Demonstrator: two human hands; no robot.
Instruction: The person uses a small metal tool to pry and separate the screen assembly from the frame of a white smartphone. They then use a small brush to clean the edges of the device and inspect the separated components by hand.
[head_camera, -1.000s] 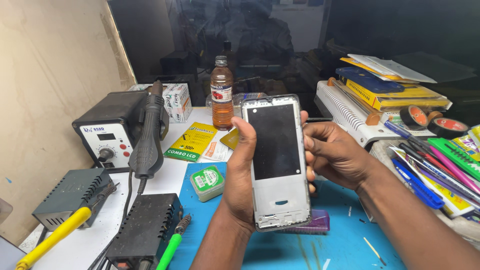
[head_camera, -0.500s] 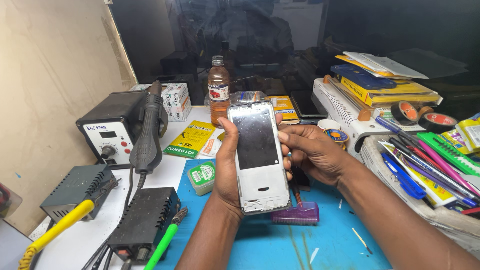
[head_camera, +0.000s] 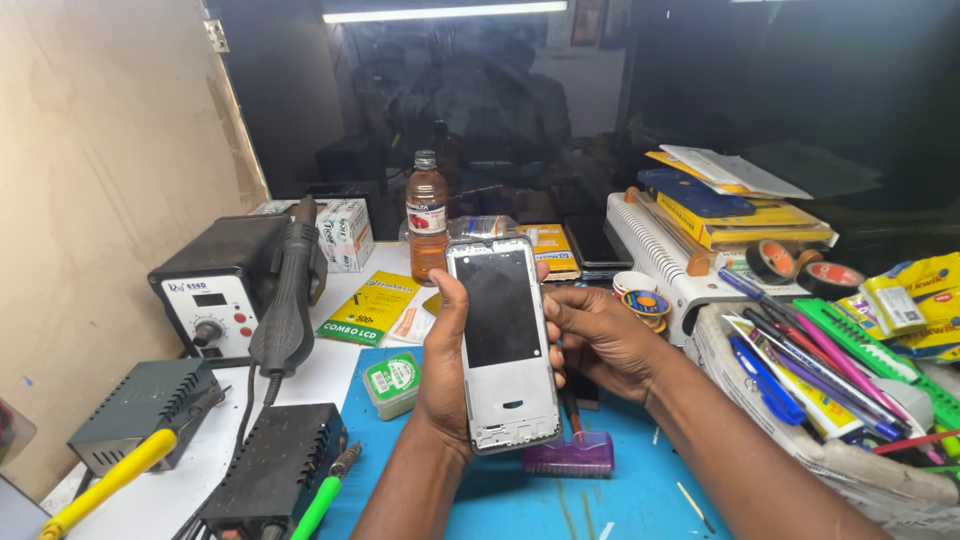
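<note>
My left hand (head_camera: 442, 375) holds up a white phone frame with a dark panel (head_camera: 502, 340), thumb along its left edge, above the blue work mat (head_camera: 540, 500). My right hand (head_camera: 600, 340) cups the frame's right side from behind, fingers touching its edge. A purple tool (head_camera: 570, 455) lies on the mat just under the frame. A small green-topped box (head_camera: 392, 383) sits to the left of my left wrist.
A hot-air station (head_camera: 215, 300) with its handpiece (head_camera: 287, 305) stands at the left, near two dark units (head_camera: 270, 470) and yellow- and green-handled tools. A brown bottle (head_camera: 427, 215) stands behind. At the right, a basket of pens (head_camera: 820, 385), tape rolls (head_camera: 800, 268) and stacked books.
The phone frame and both hands sit slightly lower and nearer the middle of the view than a second ago; the grip is unchanged.
</note>
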